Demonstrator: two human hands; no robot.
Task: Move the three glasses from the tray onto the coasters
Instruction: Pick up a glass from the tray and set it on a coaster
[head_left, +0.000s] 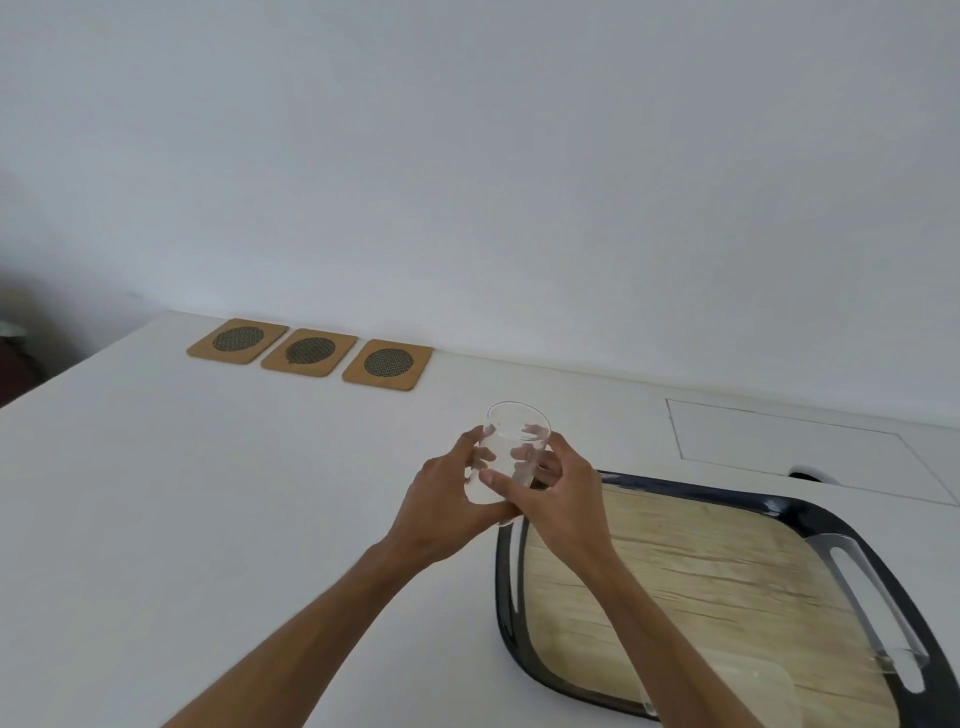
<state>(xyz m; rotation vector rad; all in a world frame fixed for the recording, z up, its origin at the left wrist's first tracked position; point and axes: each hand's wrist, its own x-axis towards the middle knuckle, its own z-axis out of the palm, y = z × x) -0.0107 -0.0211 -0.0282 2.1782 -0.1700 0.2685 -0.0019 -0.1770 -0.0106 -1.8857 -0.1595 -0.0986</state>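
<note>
Both of my hands hold one clear glass (511, 441) upright in the air, just past the far left corner of the tray. My left hand (447, 499) wraps its left side and my right hand (561, 499) its right side. The dark-rimmed tray (506, 597) with a wood-grain floor lies at the lower right. A second clear glass (865, 603) shows by the tray's right handle. A third pale glass (748, 691) sits near the bottom edge, partly behind my right forearm. Three wooden coasters (237, 340), (309, 352), (388, 364) with dark mesh centres lie in a row at the back left, bare.
The white tabletop (208, 519) ends at a white wall just behind the coasters. A rectangular inset panel (805, 452) is outlined in the tabletop beyond the tray. The table's left edge drops off beside dark furniture (15, 364).
</note>
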